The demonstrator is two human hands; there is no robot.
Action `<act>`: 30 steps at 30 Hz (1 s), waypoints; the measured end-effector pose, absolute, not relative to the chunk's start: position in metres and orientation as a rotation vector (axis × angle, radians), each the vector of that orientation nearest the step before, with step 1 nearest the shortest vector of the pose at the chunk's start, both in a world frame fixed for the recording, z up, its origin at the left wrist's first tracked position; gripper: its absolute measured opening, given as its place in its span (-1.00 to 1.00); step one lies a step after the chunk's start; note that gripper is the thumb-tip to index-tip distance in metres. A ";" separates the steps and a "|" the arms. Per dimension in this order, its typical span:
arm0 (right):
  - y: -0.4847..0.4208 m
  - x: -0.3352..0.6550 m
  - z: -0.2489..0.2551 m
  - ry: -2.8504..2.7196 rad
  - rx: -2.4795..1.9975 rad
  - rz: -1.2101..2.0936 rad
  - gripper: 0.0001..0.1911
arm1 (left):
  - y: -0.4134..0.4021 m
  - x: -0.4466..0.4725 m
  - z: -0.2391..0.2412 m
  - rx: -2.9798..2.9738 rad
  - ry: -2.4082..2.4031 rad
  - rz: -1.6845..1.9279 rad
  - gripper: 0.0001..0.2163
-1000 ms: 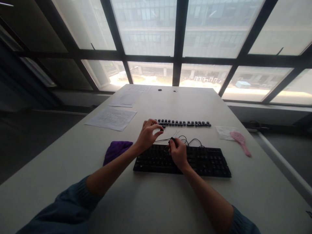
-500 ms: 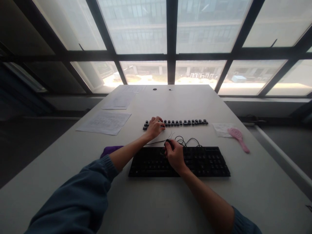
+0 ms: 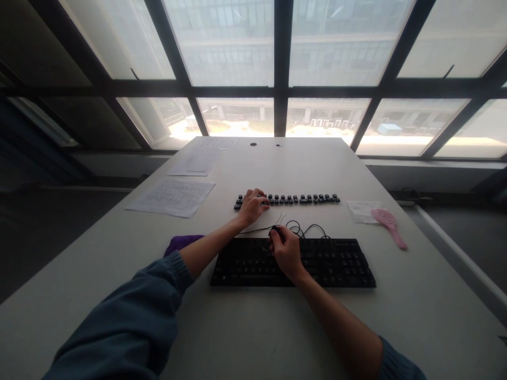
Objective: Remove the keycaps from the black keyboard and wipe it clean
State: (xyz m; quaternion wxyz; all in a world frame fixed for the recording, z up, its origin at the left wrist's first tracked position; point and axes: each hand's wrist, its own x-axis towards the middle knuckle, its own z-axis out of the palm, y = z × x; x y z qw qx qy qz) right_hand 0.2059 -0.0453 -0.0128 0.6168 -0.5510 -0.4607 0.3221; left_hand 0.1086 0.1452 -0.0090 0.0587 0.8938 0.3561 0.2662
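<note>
A black keyboard (image 3: pixel 332 261) lies across the white table (image 3: pixel 245 327) in front of me. Beyond it runs a row of loose black keycaps (image 3: pixel 301 199). My left hand (image 3: pixel 252 206) reaches over the left end of that row, fingers curled down onto the keycaps. My right hand (image 3: pixel 285 251) rests on the keyboard's upper middle, pinched round a small dark tool that I cannot make out clearly. A thin black cable (image 3: pixel 312 228) loops just behind the keyboard.
A purple cloth (image 3: pixel 180 244) lies left of the keyboard, partly under my left forearm. Printed paper sheets (image 3: pixel 171 197) sit at the far left. A pink hairbrush (image 3: pixel 388 224) rests on a clear bag at the right. Large windows stand behind the table.
My left hand has moved forward from above the keyboard's back edge to the left end of the keycap row. My right hand has stayed on the keyboard.
</note>
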 end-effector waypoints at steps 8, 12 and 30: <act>-0.046 0.205 -0.010 -1.012 -1.239 0.756 -0.68 | 0.128 0.083 0.028 2.634 1.109 1.018 -0.87; -0.045 0.205 -0.005 -0.890 -1.187 0.761 -0.67 | 0.095 0.060 0.046 2.560 1.079 1.034 -0.81; -0.056 0.218 -0.004 -1.391 -1.366 0.540 -0.76 | -0.015 0.054 0.009 2.212 0.855 0.835 -0.75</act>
